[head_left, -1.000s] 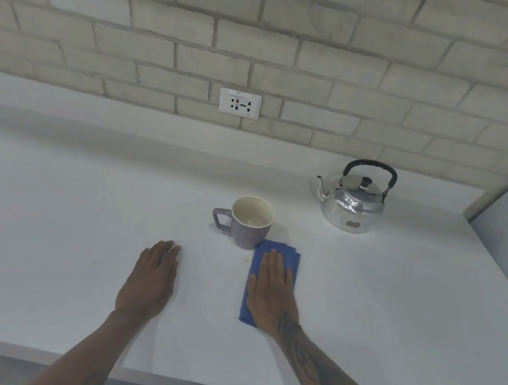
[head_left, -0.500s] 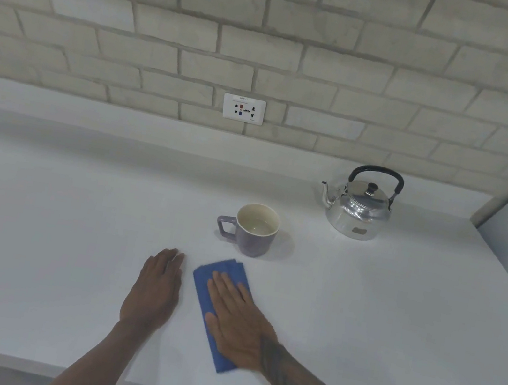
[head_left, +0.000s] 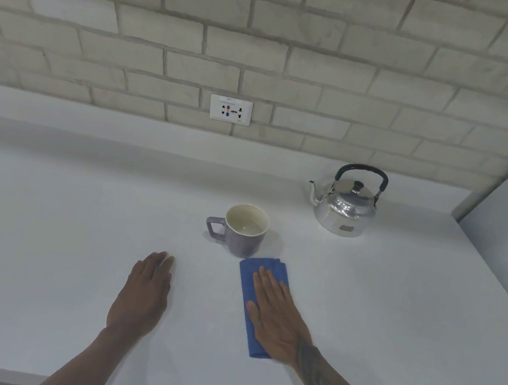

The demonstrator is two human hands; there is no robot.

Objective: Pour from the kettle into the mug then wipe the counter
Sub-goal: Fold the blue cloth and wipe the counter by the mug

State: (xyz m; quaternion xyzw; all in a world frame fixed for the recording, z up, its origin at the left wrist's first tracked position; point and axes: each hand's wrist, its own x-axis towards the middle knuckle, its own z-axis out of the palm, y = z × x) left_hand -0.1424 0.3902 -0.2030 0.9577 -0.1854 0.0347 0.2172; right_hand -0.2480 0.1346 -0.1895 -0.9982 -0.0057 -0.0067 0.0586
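Right hand (head_left: 275, 317), flat and open, has swept the folded blue cloth (head_left: 256, 303) back beside the grey mug (head_left: 244, 231); left hand (head_left: 143, 294) rests spread on the white counter (head_left: 39, 223). Steel kettle (head_left: 347, 201) parked behind, so wiping's underway.

I have only 1 view, from the camera on my head. It looks forward and down, close over the white counter (head_left: 33, 256), toward the brick wall (head_left: 273, 27).

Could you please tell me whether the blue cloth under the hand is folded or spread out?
Folded: the blue cloth forms a narrow strip with stacked layers at its far end, pressed flat by the right hand.
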